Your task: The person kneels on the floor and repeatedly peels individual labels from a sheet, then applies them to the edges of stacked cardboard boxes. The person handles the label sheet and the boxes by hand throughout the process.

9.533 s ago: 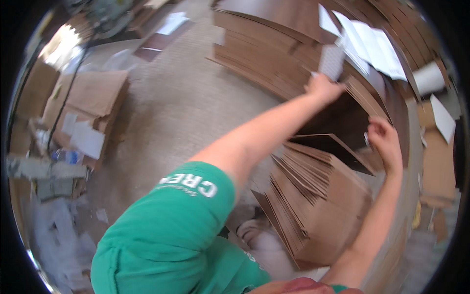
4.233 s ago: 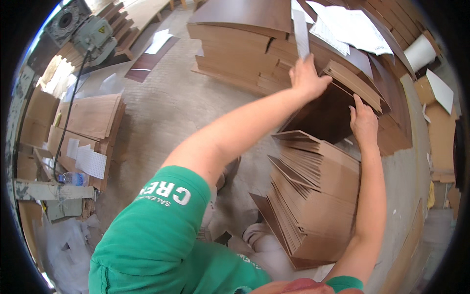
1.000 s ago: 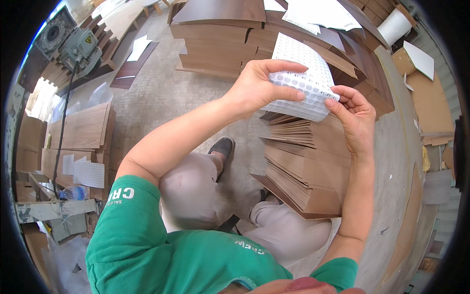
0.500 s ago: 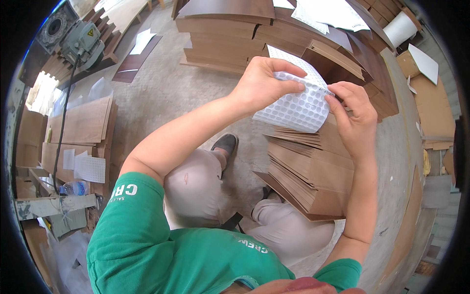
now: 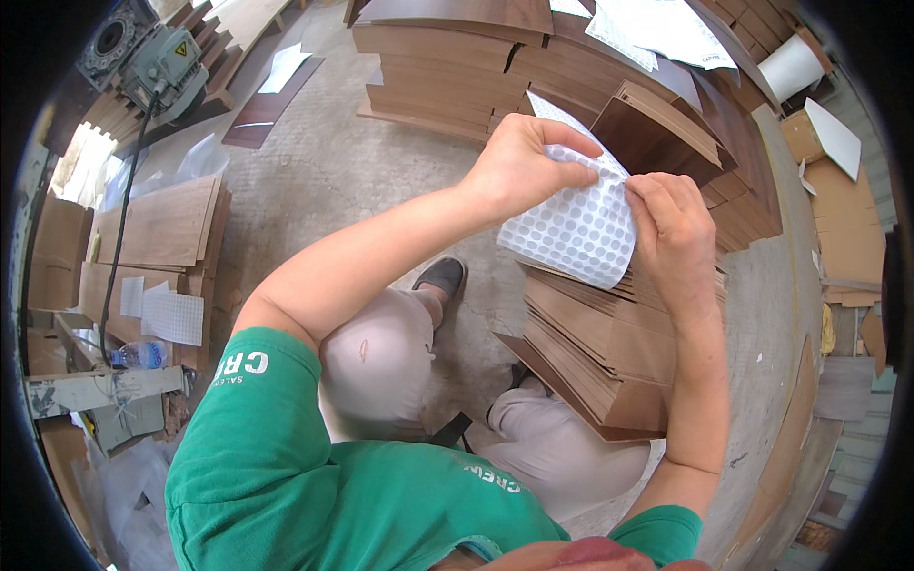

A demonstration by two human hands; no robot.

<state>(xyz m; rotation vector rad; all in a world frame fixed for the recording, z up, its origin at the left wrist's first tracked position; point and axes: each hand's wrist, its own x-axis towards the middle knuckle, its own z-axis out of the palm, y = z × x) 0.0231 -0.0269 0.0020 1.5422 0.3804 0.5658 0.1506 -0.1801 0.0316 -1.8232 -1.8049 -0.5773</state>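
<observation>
A white sheet of round grey stickers point(image 5: 571, 226) is held up in front of me, its lower part curving down. My left hand point(image 5: 533, 164) grips the sheet's left side between thumb and fingers. At the right edge, my right hand point(image 5: 678, 221) is closed in a pinch with fingertips against the sheet. Whether a single sticker is between those fingertips is too small to tell. Just below the sheet lies a fanned stack of thin brown wood-look panels point(image 5: 581, 333), partly covered by the sheet and my right forearm.
Tall stacks of brown panels point(image 5: 433, 71) stand ahead, with white papers point(image 5: 666, 33) on top. At left are more panels point(image 5: 157, 228), small sticker sheets point(image 5: 173, 316), a plastic bottle point(image 5: 140, 355) and a grey motor point(image 5: 164, 76). A white roll point(image 5: 792, 67) sits far right.
The sheet has tilted, its lower edge hanging further down. My right hand has shifted slightly left and down along the sheet's edge, its fingers more tightly pinched. My left hand keeps its grip.
</observation>
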